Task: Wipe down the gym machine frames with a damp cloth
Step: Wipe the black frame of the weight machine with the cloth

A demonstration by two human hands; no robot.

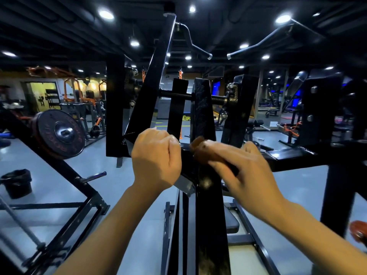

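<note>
Gym — hands [156,157] on black frame [206,195].

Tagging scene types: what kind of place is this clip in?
A commercial gym, almost certainly. A weight plate sits loaded on a machine at left, black machine frames fill the view, and curved pull-down handles hang overhead.

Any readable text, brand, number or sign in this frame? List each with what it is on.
None can be read.
Weight plate: raised lettering around its face, too blurred to read.
Black machine frame, brown cloth gripped in the right hand, left hand, black bin: no text visible.
</note>
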